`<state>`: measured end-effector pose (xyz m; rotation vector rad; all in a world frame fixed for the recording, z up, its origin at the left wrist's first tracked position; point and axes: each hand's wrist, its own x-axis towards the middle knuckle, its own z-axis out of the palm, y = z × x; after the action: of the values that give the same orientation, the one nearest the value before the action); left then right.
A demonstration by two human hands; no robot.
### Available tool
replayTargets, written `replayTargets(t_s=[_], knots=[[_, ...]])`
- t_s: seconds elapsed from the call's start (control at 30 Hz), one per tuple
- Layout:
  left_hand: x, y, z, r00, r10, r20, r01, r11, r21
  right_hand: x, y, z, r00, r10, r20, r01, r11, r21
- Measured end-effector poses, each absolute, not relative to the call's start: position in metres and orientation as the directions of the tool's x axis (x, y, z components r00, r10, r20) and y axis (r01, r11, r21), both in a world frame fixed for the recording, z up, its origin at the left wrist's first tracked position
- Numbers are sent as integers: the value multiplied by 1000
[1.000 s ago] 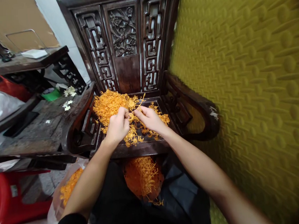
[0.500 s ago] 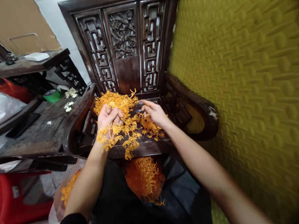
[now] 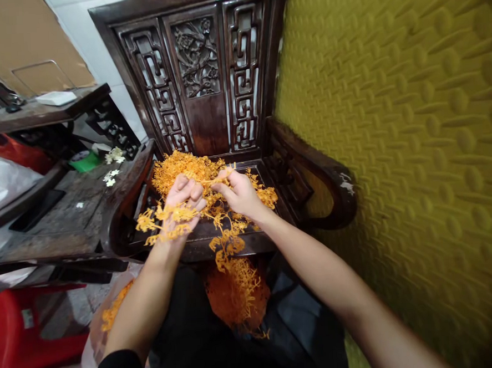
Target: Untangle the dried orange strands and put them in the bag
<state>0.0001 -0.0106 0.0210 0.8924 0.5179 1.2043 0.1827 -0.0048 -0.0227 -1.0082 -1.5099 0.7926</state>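
My left hand (image 3: 183, 199) is closed round several orange branching sprigs (image 3: 170, 213), which look like plastic flower stems and hang over the palm and wrist. My right hand (image 3: 239, 194) pinches the stem end of an orange sprig that runs across from the left hand. Behind both hands a heap of orange sprigs (image 3: 174, 169) lies on the seat of a dark carved wooden chair (image 3: 216, 247). More orange sprigs (image 3: 265, 194) lie right of and below my right hand, some hanging over the seat's front edge.
Between my legs sits an orange-red bag (image 3: 223, 299) with orange sprigs in it. A clear bag (image 3: 94, 326) with orange pieces and a red stool (image 3: 9, 337) stand at lower left. Left is another wooden seat (image 3: 52, 229) with green tape (image 3: 85, 161). A yellow padded wall (image 3: 392, 114) rises on the right.
My right hand has moved left, close to the left hand, and its fingers, outstretched before, now pinch a sprig's stem. The sprigs on the left hand have shifted left.
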Motion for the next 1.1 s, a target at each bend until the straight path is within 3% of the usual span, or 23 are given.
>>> replayTargets(t_s=[0.07,0.1,0.13,0.2,0.3,0.4,0.53,0.67,0.77,0.87,0.97,1.1], knots=[[-19,-9,30,152,958,244,-579,-114,808,212,4,-27,17,843,538,356,498,-791],[-26,-8,33,76,945,318,-569,-221,792,228,10,-30,141,828,543,388,459,-800],[-30,-7,33,32,927,375,-548,-297,782,243,16,-34,298,812,501,356,393,-848],[-28,-4,27,67,916,395,-476,-319,820,266,27,-41,459,830,318,93,311,-946],[-9,0,5,262,917,300,-236,-240,942,271,27,-44,304,940,156,-219,229,-949],[7,2,-12,345,896,278,63,-318,946,249,9,-37,196,961,196,-261,244,-934],[11,1,-14,374,860,348,363,-481,798,216,-14,-19,181,914,362,27,363,-931],[9,-3,-9,458,785,418,524,-618,587,201,-21,-12,-55,928,368,358,362,-861],[9,-5,-7,504,774,384,513,-626,588,195,-21,-16,-107,925,365,362,378,-852],[13,-5,-2,512,790,339,385,-563,731,189,-22,-18,160,872,462,235,421,-876],[22,-5,6,477,806,351,299,-524,797,182,-22,-18,420,788,450,80,462,-883],[35,-5,13,476,784,398,227,-546,806,169,-20,-15,551,736,393,-83,517,-852]])
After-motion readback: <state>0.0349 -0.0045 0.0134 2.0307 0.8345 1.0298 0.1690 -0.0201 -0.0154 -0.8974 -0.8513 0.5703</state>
